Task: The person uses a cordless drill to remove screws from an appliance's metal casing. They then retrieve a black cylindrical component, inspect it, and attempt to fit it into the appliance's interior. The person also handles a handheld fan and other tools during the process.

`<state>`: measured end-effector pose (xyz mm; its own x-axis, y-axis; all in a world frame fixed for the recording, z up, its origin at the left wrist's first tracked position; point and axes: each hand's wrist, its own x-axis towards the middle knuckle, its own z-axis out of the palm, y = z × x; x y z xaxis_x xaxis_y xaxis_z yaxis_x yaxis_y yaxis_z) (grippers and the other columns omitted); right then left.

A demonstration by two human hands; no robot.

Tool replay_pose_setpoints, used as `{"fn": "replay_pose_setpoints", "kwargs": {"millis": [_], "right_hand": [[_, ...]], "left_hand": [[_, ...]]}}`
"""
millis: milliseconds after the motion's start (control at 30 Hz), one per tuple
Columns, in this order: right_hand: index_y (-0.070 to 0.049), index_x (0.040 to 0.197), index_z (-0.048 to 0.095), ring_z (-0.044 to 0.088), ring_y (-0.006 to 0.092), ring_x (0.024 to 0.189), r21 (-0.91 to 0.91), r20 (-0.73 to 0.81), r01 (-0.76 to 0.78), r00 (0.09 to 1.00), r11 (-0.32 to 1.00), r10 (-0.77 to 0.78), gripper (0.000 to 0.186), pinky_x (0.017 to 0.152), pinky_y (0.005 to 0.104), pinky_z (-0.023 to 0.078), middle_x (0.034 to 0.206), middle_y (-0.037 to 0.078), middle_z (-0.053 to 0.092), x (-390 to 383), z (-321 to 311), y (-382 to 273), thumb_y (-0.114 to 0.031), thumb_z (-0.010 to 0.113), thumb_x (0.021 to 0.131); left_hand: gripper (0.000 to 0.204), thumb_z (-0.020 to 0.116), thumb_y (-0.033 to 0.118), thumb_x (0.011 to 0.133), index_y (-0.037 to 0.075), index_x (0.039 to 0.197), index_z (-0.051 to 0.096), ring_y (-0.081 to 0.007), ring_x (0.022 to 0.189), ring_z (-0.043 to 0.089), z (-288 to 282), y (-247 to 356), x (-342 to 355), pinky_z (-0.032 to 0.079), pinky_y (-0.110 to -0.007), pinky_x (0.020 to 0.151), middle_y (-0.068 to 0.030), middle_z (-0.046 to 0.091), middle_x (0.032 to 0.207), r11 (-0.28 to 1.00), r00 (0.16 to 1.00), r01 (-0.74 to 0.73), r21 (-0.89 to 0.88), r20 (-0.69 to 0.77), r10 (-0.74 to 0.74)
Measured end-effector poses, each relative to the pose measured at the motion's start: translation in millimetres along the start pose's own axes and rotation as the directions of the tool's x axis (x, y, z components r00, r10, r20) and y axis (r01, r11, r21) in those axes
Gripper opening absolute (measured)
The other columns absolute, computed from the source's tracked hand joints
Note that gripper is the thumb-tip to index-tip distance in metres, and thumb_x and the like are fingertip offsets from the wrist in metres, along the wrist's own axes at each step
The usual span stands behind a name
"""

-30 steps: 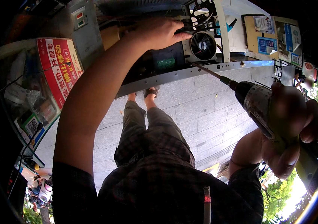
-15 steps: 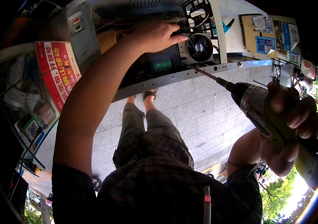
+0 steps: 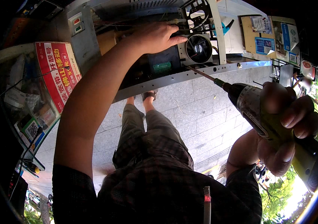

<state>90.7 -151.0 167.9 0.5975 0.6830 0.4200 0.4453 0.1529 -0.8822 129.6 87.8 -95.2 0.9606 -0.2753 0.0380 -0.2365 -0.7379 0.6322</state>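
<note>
My left hand (image 3: 155,37) reaches into an open metal cabinet, its thumb on the corner of a square cooling fan (image 3: 199,49). Its fingers curl at the fan's upper left side, their tips partly hidden. On the right, my right hand (image 3: 287,119) grips a worn yellow-green and black power screwdriver (image 3: 250,102). The tool's long thin bit (image 3: 203,74) points up and left, its tip at the cabinet's metal rail (image 3: 155,85) just below the fan. Whether the tip sits in a screw is too small to tell.
A green circuit board (image 3: 162,67) lies inside the cabinet left of the fan. A glass display case with a red sign (image 3: 58,72) stands at left. Boards with papers (image 3: 265,44) are at far right. A lit cigarette (image 3: 207,209) juts up at the bottom. Grey paving (image 3: 192,112) lies below.
The power screwdriver and my right hand have shifted slightly left. The bit's tip sits a little lower and further right along the rail. My left hand stays at the fan.
</note>
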Motion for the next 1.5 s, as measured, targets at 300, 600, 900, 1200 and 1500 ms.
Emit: {"fn": "replay_pose_setpoints", "kwargs": {"millis": [300,600,900,1200,1500], "right_hand": [[-0.017,0.114,0.048,0.053,0.0283,0.092,-0.022,-0.061,-0.015,0.998,1.0,0.013,0.035,0.075,0.0439,0.041,0.107,0.006,0.048,-2.8,4.0,0.3,-0.032,0.064,0.087],[-0.017,0.115,0.049,0.055,0.0324,0.1,-0.01,-0.013,-0.042,0.999,0.999,0.042,0.034,0.083,0.0502,0.045,0.108,0.007,0.048,0.0,0.6,-1.5,-0.031,0.064,0.088],[-0.015,0.118,0.047,0.057,0.0336,0.106,-0.013,0.08,0.004,0.997,1.0,-0.003,0.035,0.084,0.0506,0.045,0.109,0.009,0.047,6.9,-3.8,3.7,-0.033,0.061,0.091],[-0.016,0.111,0.052,0.059,0.0264,0.095,0.143,0.267,-0.07,0.963,0.987,0.029,0.035,0.087,0.0466,0.046,0.104,0.004,0.055,25.8,-29.8,-6.8,-0.03,0.07,0.085],[-0.019,0.1,0.047,0.046,0.0213,0.094,0.368,-0.064,0.161,0.987,0.916,-0.148,0.036,0.086,0.0406,0.035,0.096,0.002,0.047,21.7,-49.3,-20.7,-0.03,0.069,0.074]], "left_hand": [[0.068,0.052,0.062,0.1,0.001,0.121,0.07,-0.0325,0.097,0.074,1.5,-3.2,-0.2,0.06,-0.045,0.084,-0.0194,0.074,0.106,1.0,0.999,-0.026,-0.01,-0.02,0.026],[0.068,0.053,0.062,0.1,0.0,0.121,0.07,-0.0329,0.1,0.074,-2.9,-2.7,1.7,0.06,-0.046,0.085,-0.0201,0.074,0.109,1.0,0.999,-0.003,-0.005,0.043,0.003],[0.064,0.051,0.061,0.101,0.002,0.116,0.072,-0.0323,0.095,0.074,-5.0,-1.5,3.1,0.059,-0.046,0.082,-0.0187,0.074,0.106,1.0,0.997,-0.022,0.017,0.071,0.021],[0.061,0.026,0.06,0.108,0.024,0.147,0.056,-0.0346,0.113,0.067,-21.5,-4.3,6.8,0.05,-0.044,0.1,-0.0159,0.068,0.128,0.939,0.968,0.241,-0.248,0.134,-0.213],[0.024,0.059,0.025,0.104,0.006,0.118,0.067,-0.0316,0.093,0.07,-74.9,38.1,-76.2,0.055,-0.04,0.079,-0.0183,0.07,0.108,0.922,0.904,0.092,-0.377,-0.357,-0.236]]}}
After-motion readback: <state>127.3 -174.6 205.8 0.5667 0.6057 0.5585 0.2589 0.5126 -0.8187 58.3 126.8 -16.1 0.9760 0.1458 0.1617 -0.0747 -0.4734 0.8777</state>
